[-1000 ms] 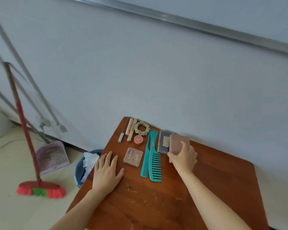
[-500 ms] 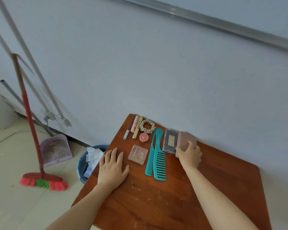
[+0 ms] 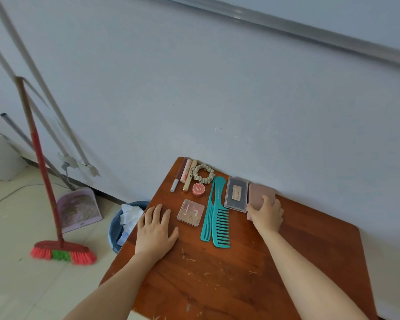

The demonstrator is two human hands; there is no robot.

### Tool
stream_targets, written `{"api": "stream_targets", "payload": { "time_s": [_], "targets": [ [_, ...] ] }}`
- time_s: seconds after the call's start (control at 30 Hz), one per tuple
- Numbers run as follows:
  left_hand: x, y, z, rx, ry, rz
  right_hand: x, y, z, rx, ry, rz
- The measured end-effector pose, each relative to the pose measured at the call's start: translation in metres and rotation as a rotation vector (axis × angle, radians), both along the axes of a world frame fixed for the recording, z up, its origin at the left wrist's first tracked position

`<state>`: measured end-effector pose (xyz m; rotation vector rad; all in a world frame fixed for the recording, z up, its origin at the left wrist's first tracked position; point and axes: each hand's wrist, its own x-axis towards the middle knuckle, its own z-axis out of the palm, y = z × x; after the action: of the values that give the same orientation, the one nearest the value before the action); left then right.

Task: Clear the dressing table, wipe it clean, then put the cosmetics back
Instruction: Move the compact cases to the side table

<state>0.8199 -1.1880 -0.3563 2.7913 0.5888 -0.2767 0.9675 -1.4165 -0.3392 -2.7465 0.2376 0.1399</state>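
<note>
scratched wooden table [image 3: 217,285] against wall [image 3: 194,88]; left hand [image 3: 156,229] flat, fingers straight; right hand [image 3: 267,215] fingers grip pink case [image 3: 259,192]

Glossy scratched wooden table [image 3: 240,273] (reddish varnish), teal plastic combs [image 3: 219,218], a cloth scrunchie [image 3: 203,173].

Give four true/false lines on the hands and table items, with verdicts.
1. The left hand lies flat on the brown wooden table. True.
2. Two teal plastic combs lie side by side next to the grey rectangular palette. True.
3. The right hand grips a comb. False: it holds the dusty-pink rectangular case.
4. The beige fabric scrunchie lies at the table's near edge. False: the scrunchie lies at the far edge, by the wall.
</note>
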Motion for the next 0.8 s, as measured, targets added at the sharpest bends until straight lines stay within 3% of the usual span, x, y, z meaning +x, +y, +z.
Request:
{"api": "stream_targets", "payload": {
  "time_s": [0.2, 0.43, 0.53, 0.8],
  "targets": [
    [0.001, 0.000, -0.001, -0.007, -0.004, 0.015, -0.007, -0.007, 0.002, 0.061, -0.036, -0.014],
    [0.008, 0.006, 0.001, -0.093, -0.141, -0.005, -0.053, -0.018, 0.016, 0.033, -0.087, -0.109],
    [0.028, 0.005, 0.016, -0.188, -0.266, -0.185, -0.076, -0.016, 0.029, 0.025, -0.126, -0.237],
    [0.036, -0.015, 0.045, -0.277, -0.290, -0.772, -0.188, 0.031, 0.034, 0.055, -0.134, -0.549]
  ]
}}
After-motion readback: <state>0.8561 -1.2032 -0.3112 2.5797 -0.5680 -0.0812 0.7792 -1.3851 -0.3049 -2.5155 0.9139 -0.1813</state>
